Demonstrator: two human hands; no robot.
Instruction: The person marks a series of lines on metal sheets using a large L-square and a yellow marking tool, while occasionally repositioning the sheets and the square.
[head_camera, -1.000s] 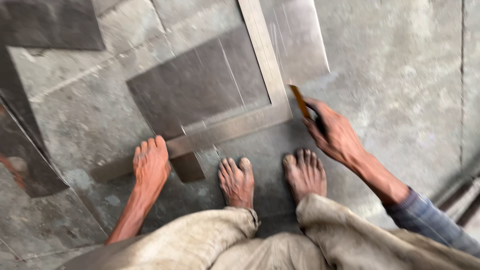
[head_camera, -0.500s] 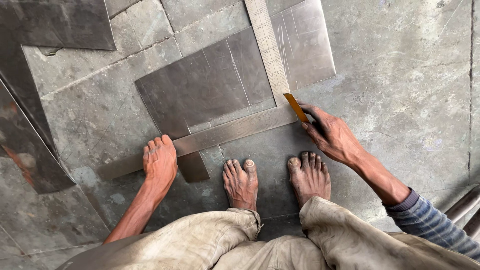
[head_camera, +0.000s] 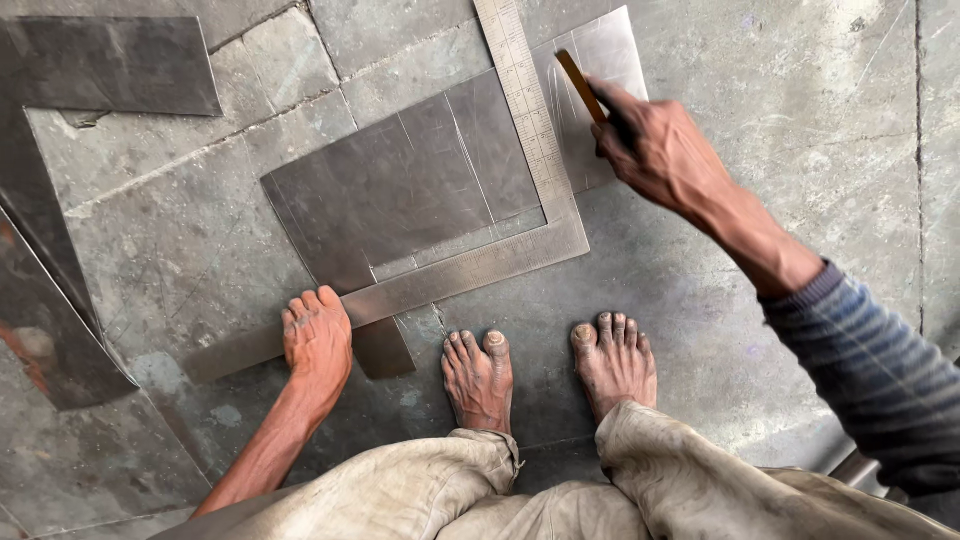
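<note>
My left hand (head_camera: 317, 335) presses flat on the long arm of a metal L-shaped square (head_camera: 470, 268) that lies on a thin grey metal sheet (head_camera: 400, 185) on the floor. My right hand (head_camera: 655, 145) is shut on a slim yellow-brown marking tool (head_camera: 580, 85), whose tip rests on the sheet just right of the square's upright arm (head_camera: 520, 90). My two bare feet (head_camera: 545, 365) stand on the concrete just below the square.
More dark metal sheets lie at the upper left (head_camera: 110, 65) and along the left edge (head_camera: 45, 320). The concrete floor (head_camera: 800, 120) is scratched and jointed. A metal bar shows at the lower right corner (head_camera: 850, 465).
My right hand has moved with the marking tool from the square's corner up along its upright arm. The view has shifted closer. My left hand stays pressed on the square.
</note>
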